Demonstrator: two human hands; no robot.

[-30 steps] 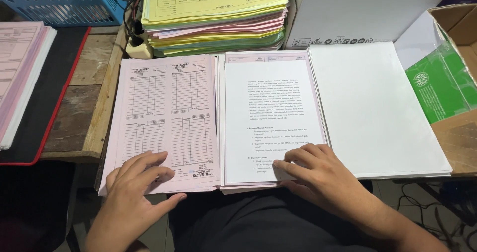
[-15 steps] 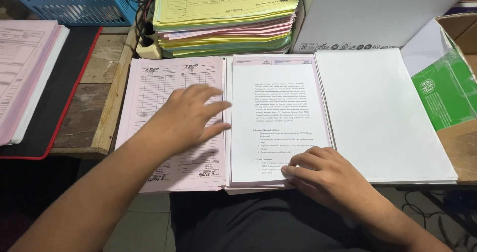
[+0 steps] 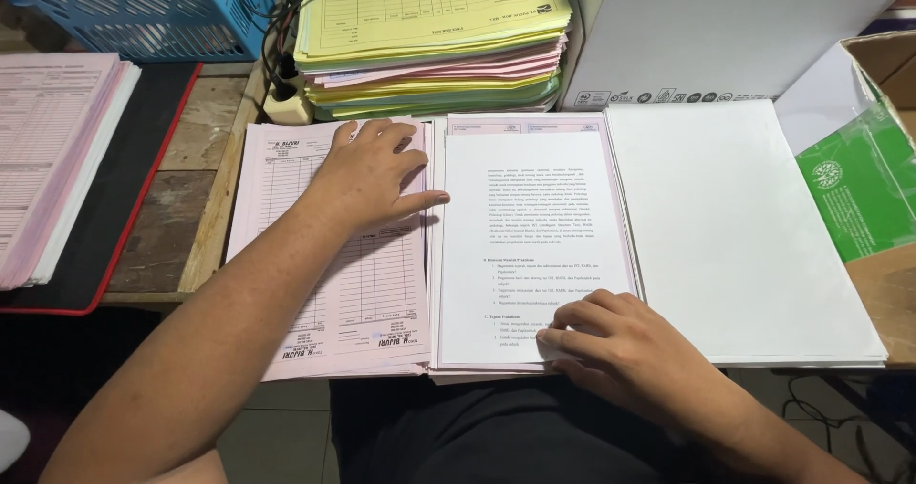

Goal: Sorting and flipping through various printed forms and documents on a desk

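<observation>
white printed sheet (image 3: 534, 245) tops middle stack, long axis away from body | right hand (image 3: 620, 336) fingertips curled flat on its bottom-right corner, nothing pinched | left hand (image 3: 372, 174) spread flat on pink form stack (image 3: 334, 284), just left

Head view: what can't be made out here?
- Pink form sheet: its upper part is covered by the left hand.
- White printed page: its lower right corner is hidden under the right hand; whether the fingers pinch it cannot be told.
- Blue basket: cut off by the top edge.
- Green packet: cut off by the right edge.
</observation>
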